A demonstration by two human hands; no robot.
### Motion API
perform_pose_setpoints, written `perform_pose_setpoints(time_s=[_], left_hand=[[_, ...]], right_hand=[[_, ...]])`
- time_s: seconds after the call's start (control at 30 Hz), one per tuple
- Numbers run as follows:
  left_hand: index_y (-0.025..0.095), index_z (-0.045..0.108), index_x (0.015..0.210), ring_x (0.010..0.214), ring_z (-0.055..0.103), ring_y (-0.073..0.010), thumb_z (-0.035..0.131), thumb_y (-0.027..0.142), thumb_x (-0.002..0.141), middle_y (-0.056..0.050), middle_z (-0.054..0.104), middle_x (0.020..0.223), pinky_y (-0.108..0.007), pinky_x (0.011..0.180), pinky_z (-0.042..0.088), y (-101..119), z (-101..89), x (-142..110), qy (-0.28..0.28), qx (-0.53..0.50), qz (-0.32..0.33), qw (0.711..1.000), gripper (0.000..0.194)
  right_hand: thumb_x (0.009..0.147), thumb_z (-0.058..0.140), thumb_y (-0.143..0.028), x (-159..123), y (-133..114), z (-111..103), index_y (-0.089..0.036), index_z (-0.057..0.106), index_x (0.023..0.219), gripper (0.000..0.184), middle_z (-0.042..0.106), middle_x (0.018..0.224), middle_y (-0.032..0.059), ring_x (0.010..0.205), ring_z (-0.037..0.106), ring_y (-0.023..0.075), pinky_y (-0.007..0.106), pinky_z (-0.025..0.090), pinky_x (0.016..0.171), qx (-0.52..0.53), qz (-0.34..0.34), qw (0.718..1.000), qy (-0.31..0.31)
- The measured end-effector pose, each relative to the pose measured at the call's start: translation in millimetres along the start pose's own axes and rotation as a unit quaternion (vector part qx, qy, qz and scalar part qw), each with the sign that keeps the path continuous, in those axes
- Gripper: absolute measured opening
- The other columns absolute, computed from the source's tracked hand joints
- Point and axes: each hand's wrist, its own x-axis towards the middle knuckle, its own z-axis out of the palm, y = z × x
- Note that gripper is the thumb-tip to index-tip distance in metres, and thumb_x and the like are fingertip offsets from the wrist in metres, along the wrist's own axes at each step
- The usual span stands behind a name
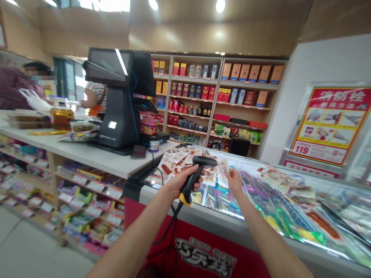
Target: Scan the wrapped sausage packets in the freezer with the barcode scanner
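My left hand (185, 179) is wrapped round the handle of a black and yellow barcode scanner (189, 185), its head tilted to the right. A cable runs down from the scanner's base. In the fingers of my right hand (234, 180) is a small clear plastic packet (222, 172), held upright just right of the scanner's head. What is inside the packet is too blurred to tell. Behind both hands, a pile of packaged snacks (176, 156), reddish-brown in clear wrappers, lies on the glass top of a red chest freezer (214, 247).
On the white counter (116, 160) at left stand a black cash-register terminal (116, 112) and a bottle of amber liquid (61, 116). More packets (278, 179) lie on the freezer's right side. Shelves of boxes (189, 90) line the back wall. Two people are beyond the counter.
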Motion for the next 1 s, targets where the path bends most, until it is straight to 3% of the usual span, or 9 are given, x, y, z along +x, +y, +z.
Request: perform_pose_setpoints(time_s=[0.23,0.4,0.53,0.67,0.77,0.87,0.93,1.0], left_hand=[[0.011,0.054,0.087,0.044,0.044,-0.0062,0.046,0.04,0.077,-0.001,0.049,0.061,-0.017,0.041,0.032,2,0.2,-2,-0.027,0.007,-0.017,0.999,0.032],[0.011,0.053,0.078,0.044,0.044,-0.0055,0.047,0.039,0.077,-0.002,0.05,0.061,-0.017,0.04,0.036,18,-21.4,-10,0.07,-0.008,0.03,0.997,0.028],[0.011,0.052,0.075,0.043,0.045,-0.0054,0.048,0.039,0.077,-0.002,0.051,0.059,-0.016,0.038,0.037,31,-43.2,-24,0.15,-0.018,0.055,0.987,0.028],[0.011,0.051,0.074,0.043,0.045,-0.005,0.048,0.038,0.077,-0.001,0.05,0.059,-0.015,0.038,0.037,35,-52.8,-32,0.169,-0.016,0.061,0.984,0.027],[0.011,0.051,0.076,0.043,0.044,-0.0053,0.047,0.036,0.078,-0.001,0.051,0.059,-0.016,0.038,0.038,32,-51.9,-27,0.177,-0.013,0.051,0.983,0.026],[0.012,0.052,0.08,0.043,0.044,-0.0055,0.047,0.034,0.078,-0.001,0.051,0.059,-0.017,0.038,0.039,25,-45.8,-12,0.161,-0.006,0.036,0.986,0.023],[0.013,0.052,0.083,0.043,0.044,-0.0058,0.047,0.033,0.078,-0.001,0.051,0.06,-0.017,0.038,0.039,19,-39.9,1,0.14,0.002,0.033,0.99,0.021],[0.013,0.052,0.085,0.043,0.045,-0.0062,0.048,0.032,0.077,-0.002,0.052,0.061,-0.017,0.039,0.039,11,-33.0,16,0.121,0.008,0.021,0.992,0.021]], right_hand=[[0.06,0.053,-0.039,5,6,17,-0.02,0.042,0.062,0.022,0.054,0.062,-0.0018,0.054,0.047,0.0117,0.023,0.036,0.054,0.014,0.019,1.0,0.0],[0.061,0.052,-0.038,14,3,24,-0.018,0.048,0.07,0.023,0.059,0.07,0.0034,0.061,0.052,0.015,0.025,0.039,0.057,-0.048,0.057,0.997,0.014],[0.065,0.048,-0.031,27,-14,50,-0.013,0.052,0.091,0.032,0.062,0.08,0.0086,0.068,0.056,0.0175,0.025,0.041,0.059,-0.091,0.062,0.994,-0.019],[0.07,0.044,-0.025,40,-35,87,-0.014,0.054,0.099,0.033,0.063,0.086,0.0061,0.077,0.057,0.0161,0.024,0.042,0.065,-0.102,0.033,0.992,-0.067],[0.069,0.045,-0.021,45,-42,96,-0.017,0.06,0.09,0.026,0.063,0.087,0.005,0.083,0.056,0.0166,0.024,0.04,0.073,-0.137,0.021,0.986,-0.092],[0.072,0.042,-0.021,49,-30,71,-0.018,0.062,0.089,0.026,0.063,0.089,0.0046,0.086,0.056,0.0161,0.024,0.039,0.078,-0.185,0.029,0.978,-0.088],[0.074,0.041,-0.023,51,-13,32,-0.017,0.061,0.094,0.029,0.062,0.094,0.0057,0.09,0.054,0.0167,0.025,0.037,0.081,-0.224,0.046,0.971,-0.064],[0.074,0.042,-0.024,51,8,-23,-0.014,0.059,0.099,0.032,0.059,0.102,0.0092,0.098,0.05,0.0201,0.03,0.035,0.086,-0.267,0.071,0.961,-0.024]])
